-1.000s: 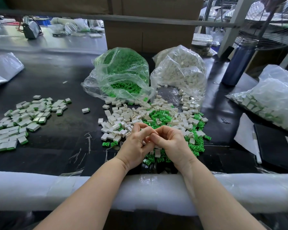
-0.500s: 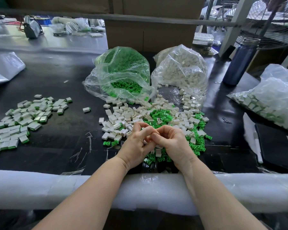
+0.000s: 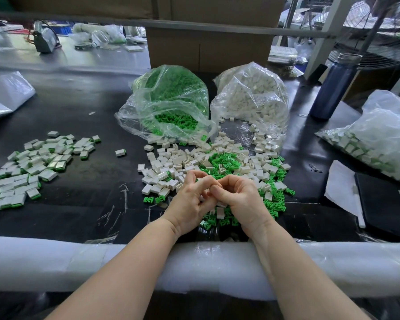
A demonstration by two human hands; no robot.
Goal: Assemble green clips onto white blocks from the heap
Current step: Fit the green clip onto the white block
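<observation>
Seemingly both hands, left (image 3: 189,204) and right (image 3: 243,199), pinch together over the heap (image 3: 208,162) on the desk (image 3: 90,181); what each grip holds is hidden. A skewed clip could jam or drop among the loose parts.
</observation>
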